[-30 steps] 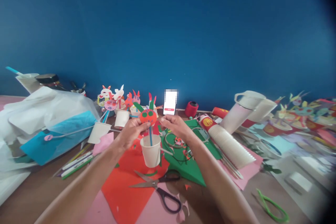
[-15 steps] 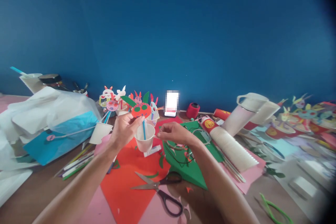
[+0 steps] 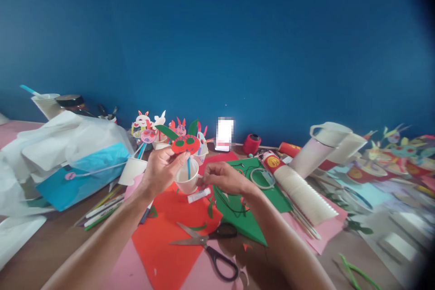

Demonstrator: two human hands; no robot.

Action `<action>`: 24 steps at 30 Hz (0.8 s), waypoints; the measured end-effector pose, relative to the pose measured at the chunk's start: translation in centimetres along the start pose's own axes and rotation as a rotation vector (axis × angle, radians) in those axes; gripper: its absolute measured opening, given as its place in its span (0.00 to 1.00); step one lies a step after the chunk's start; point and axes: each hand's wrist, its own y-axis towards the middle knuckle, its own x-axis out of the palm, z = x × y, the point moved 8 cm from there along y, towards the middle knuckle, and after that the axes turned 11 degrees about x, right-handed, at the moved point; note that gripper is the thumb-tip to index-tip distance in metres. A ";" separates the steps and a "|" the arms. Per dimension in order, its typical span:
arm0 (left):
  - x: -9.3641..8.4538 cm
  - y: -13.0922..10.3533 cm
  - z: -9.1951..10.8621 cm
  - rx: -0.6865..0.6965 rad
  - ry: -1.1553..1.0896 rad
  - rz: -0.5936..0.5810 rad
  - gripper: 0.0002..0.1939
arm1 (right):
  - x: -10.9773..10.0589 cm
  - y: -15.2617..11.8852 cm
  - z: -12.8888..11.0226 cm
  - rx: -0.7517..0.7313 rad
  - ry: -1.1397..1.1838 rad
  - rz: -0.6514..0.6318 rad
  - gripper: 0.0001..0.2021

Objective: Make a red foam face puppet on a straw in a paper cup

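My left hand (image 3: pixel 165 167) is closed on an orange-red paper face (image 3: pixel 185 144) with green ears and green eyes. A blue straw (image 3: pixel 189 168) runs down from the face into a white paper cup (image 3: pixel 187 184). At the cup's right side is my right hand (image 3: pixel 224 176), its fingers curled in and pinching at the cup wall; the exact contact is partly hidden. Just below the cup lies a white glue stick (image 3: pixel 199 195) on an orange-red paper sheet (image 3: pixel 170 244). Scissors (image 3: pixel 204 239) with black handles lie spread nearer to me.
Several finished paper faces (image 3: pixel 148 135) stand in cups behind. To the left are a plastic bag (image 3: pixel 68 136) and markers (image 3: pixel 103 208). On the right are green paper (image 3: pixel 251 226), a stack of cups (image 3: pixel 302 192), a white jug (image 3: pixel 314 149) and a red spool (image 3: pixel 251 144).
My right hand has moved in to the cup, its fingers curling at the side. The cup has shifted slightly up, uncovering more of the glue stick. My left hand keeps hold of the paper face.
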 end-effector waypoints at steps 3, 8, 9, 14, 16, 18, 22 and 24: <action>0.1 0.0 0.1 -0.005 -0.012 -0.005 0.07 | 0.1 -0.1 -0.2 -0.016 0.020 -0.034 0.09; 0.1 0.1 -1.1 -0.073 -0.078 0.007 0.05 | -0.4 0.2 0.6 0.015 0.002 -0.031 0.09; 0.1 0.1 -1.4 -0.085 -0.093 0.018 0.05 | -0.6 0.3 0.7 0.019 -0.018 -0.015 0.09; -0.1 0.1 -2.9 -0.138 -0.139 0.041 0.06 | -1.0 0.4 1.1 0.038 -0.157 0.023 0.11; 0.0 0.1 -3.0 -0.151 -0.173 0.014 0.07 | -1.1 0.2 0.8 0.038 -0.196 0.020 0.14; 0.3 0.0 -2.6 -0.143 -0.219 -0.027 0.08 | -1.6 0.0 0.2 0.009 -0.171 0.036 0.17; 1.6 -0.4 -1.2 -0.115 -0.313 -0.182 0.09 | -3.1 0.4 0.1 -0.010 -0.023 0.181 0.21; 2.6 -0.9 -0.6 -0.095 -0.331 -0.273 0.09 | -3.1 0.9 0.9 0.036 -0.022 0.226 0.20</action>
